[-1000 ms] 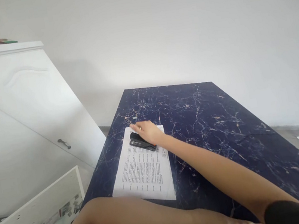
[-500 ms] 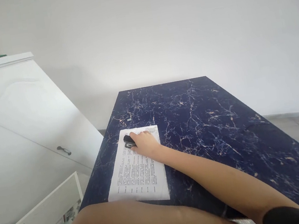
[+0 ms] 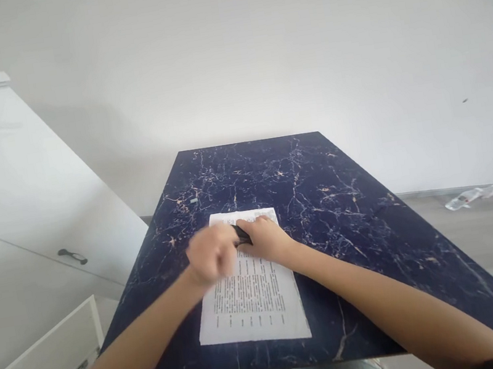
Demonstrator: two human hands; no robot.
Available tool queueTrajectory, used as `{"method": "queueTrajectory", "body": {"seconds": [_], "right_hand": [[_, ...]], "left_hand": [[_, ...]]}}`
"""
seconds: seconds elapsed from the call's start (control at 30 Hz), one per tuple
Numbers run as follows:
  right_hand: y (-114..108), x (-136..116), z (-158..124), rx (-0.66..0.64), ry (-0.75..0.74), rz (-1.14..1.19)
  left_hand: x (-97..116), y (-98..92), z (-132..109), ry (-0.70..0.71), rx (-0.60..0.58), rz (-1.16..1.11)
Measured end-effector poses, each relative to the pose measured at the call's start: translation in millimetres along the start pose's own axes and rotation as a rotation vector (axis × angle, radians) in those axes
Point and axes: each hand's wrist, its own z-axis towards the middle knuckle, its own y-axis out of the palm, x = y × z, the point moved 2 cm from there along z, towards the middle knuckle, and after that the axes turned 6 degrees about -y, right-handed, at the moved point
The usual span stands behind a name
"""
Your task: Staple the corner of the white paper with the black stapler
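Note:
A printed sheet of paper lies on the dark blue marbled table. Over its upper part my right hand is closed round a black stapler, which points to the left. My left hand, smeared by motion, is curled at the stapler's left end with its fingers closed. That end is hidden behind the left hand, as are parts of the paper's top left. The lower half of the sheet shows lines of print.
A small pale piece lies on the table beyond the paper. To the left stand a white cabinet and an open white drawer. Clear plastic lies on the floor at the right.
My left hand has come up from the table's near edge to the stapler. The view has shifted, and the paper now lies straighter in front of me. My right hand keeps hold of the stapler.

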Motion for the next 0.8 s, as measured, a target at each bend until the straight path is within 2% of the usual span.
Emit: {"method": "queueTrajectory", "body": {"seconds": [0.07,0.13,0.2,0.27,0.33,0.4,0.47,0.6,0.8], "right_hand": [[-7,7,-10,0.046,-0.018,0.07],[-23,19,-21,0.116,-0.002,0.164],[-44,39,-34,0.181,0.075,0.233],[-64,65,-48,0.205,0.167,0.241],[-78,92,-59,0.177,0.221,0.2],[-81,116,-68,0.133,0.238,0.141],[-76,131,-74,0.085,0.231,0.111],[-58,135,-75,0.026,0.197,0.095],[-49,131,-70,0.07,0.109,0.116]], "left_hand": [[-41,11.5,9,-0.185,0.094,0.075],[-66,30.3,7,-0.29,-0.084,0.169],[-78,47.6,-1,-0.348,-0.293,0.229],[-81,60.0,-11,-0.368,-0.445,0.256],[-79,67.0,-17,-0.366,-0.536,0.26],[-76,69.2,-18,-0.353,-0.58,0.237],[-74,68.3,-15,-0.348,-0.569,0.182],[-71,66.3,-9,-0.327,-0.51,0.038],[-74,71.8,-11,-0.293,-0.599,0.001]]}}
